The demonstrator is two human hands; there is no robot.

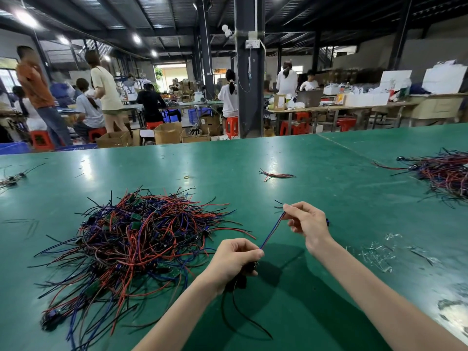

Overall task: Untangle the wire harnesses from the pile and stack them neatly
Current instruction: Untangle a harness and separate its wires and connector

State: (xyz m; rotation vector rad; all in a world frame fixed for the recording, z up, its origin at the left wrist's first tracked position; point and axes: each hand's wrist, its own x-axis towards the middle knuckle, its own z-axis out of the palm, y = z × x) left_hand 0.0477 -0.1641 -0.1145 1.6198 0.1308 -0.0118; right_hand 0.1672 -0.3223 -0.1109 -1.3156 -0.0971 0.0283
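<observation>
Over the green table [316, 158], just right of the tangled pile [136, 239]: one wire harness [272, 231] stretched straight between both hands. Long axis slanting from near-left to far-right. Pinched at the near end by the left hand [234, 259], fingers curled, black leads [236, 310] drooping from it toward the near edge. Pinched at the far end by the right hand [307, 224], thumb against forefinger, short tips poking out leftward. Far right, a second heap [445, 173]; mid-table, a small loose bundle [276, 175].
</observation>
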